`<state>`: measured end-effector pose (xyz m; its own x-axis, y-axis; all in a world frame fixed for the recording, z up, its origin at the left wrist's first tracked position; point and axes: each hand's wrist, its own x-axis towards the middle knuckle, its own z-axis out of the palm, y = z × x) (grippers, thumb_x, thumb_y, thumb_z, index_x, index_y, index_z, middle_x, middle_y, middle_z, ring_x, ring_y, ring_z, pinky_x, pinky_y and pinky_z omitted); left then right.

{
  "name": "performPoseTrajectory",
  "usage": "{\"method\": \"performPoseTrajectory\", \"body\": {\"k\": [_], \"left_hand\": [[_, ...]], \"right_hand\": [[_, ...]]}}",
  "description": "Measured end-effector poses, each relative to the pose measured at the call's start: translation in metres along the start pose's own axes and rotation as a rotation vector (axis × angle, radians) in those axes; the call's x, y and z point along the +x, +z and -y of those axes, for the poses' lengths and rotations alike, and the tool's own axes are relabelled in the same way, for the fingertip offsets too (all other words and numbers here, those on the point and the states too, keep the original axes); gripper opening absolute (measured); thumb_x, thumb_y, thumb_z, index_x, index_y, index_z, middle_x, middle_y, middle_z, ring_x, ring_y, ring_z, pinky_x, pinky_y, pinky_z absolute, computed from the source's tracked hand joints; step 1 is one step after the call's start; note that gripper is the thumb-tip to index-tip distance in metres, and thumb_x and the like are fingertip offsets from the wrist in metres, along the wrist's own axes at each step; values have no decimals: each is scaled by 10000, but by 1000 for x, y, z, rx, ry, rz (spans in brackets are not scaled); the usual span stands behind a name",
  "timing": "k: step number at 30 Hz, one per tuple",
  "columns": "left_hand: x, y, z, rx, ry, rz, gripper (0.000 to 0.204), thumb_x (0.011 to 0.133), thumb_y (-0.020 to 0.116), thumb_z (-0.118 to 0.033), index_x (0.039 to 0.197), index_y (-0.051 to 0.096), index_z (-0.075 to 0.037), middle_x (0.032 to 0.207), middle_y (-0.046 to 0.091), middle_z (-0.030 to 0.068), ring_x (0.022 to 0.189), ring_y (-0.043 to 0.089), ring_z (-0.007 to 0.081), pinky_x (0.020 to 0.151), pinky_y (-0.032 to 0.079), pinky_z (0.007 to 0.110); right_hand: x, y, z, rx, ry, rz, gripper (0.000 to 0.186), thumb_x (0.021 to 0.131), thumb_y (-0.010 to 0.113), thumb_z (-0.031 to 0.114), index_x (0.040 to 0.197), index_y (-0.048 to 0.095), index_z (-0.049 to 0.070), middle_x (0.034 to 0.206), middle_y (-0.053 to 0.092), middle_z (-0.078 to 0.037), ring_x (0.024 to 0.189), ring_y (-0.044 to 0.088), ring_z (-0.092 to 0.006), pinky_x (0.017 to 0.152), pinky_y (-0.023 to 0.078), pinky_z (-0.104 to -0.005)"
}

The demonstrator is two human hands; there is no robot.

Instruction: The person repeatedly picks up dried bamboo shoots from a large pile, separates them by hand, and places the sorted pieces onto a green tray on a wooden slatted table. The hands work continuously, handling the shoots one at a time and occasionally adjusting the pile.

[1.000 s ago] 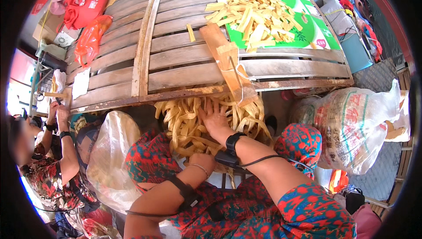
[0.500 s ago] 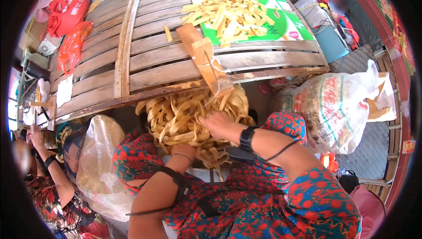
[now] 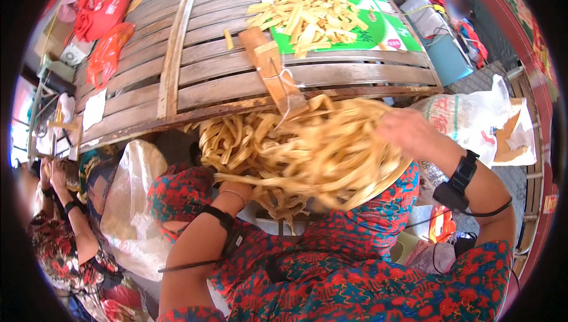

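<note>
My right hand (image 3: 402, 126) is raised at the right of a heap of long, pale yellow strips (image 3: 228, 144), closed round a loose bunch (image 3: 331, 156) of them that swings in a blur. My left hand (image 3: 235, 190) is low at the near left of the heap, its fingers hidden under the strips. A wooden board (image 3: 266, 67) tied with white string hangs over the table's front edge, just above the heap. On the slatted table, short cut yellow pieces (image 3: 305, 17) lie piled on a green printed sheet (image 3: 396, 32).
The slatted table (image 3: 207, 73) holds red bags (image 3: 103, 14) at the back left. A co-worker (image 3: 77, 239) works at the left beside a clear plastic sack (image 3: 127, 203). A large white sack (image 3: 461, 115) stands right, a blue container (image 3: 444, 61) beyond the table.
My right hand has moved from the middle of the heap up and to the right, pulling a mass of strips with it. My left hand has shifted slightly left and up.
</note>
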<state>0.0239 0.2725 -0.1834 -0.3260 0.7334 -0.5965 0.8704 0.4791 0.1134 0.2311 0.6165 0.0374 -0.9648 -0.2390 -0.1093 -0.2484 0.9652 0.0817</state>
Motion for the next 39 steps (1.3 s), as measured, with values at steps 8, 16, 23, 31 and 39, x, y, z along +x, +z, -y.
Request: {"method": "performPoseTrajectory", "body": {"k": [8,16,23,31,39], "left_hand": [[-8,-11,-6,88,-11,281,258,851,535,-112,1025,721,-77,1064,698,145,984,676,314,794,551,439],[-4,-9,-16,63,69,298,268,803,614,-119,1042,731,-88,1056,706,131,959,686,312,752,556,444],[-7,-11,-24,-5,-35,363,312,926,478,-198,1106,717,-110,1148,685,110,1055,662,282,826,538,429],[-3,-1,-22,-107,-43,395,282,898,509,-154,1052,732,-81,1082,704,118,987,683,299,773,552,426],[-1,-14,-19,-26,66,345,266,884,523,-162,1016,743,-93,1052,712,117,976,688,284,745,556,409]], "right_hand": [[17,138,-45,261,392,808,375,780,576,44,1151,620,13,1142,640,-221,996,653,-335,749,539,-427],[129,100,83,314,-135,567,389,738,679,130,1100,623,-1,998,683,-167,926,669,-314,763,547,-429],[252,174,116,378,354,417,1266,649,814,540,1507,72,-22,1541,145,-299,1436,112,-455,1158,149,-525],[267,271,136,428,590,412,906,852,630,196,1540,47,110,1521,140,-317,1386,166,-530,1065,205,-663],[280,282,102,442,485,262,659,727,643,92,1335,399,17,1009,642,-210,950,620,-399,758,518,-471]]}}
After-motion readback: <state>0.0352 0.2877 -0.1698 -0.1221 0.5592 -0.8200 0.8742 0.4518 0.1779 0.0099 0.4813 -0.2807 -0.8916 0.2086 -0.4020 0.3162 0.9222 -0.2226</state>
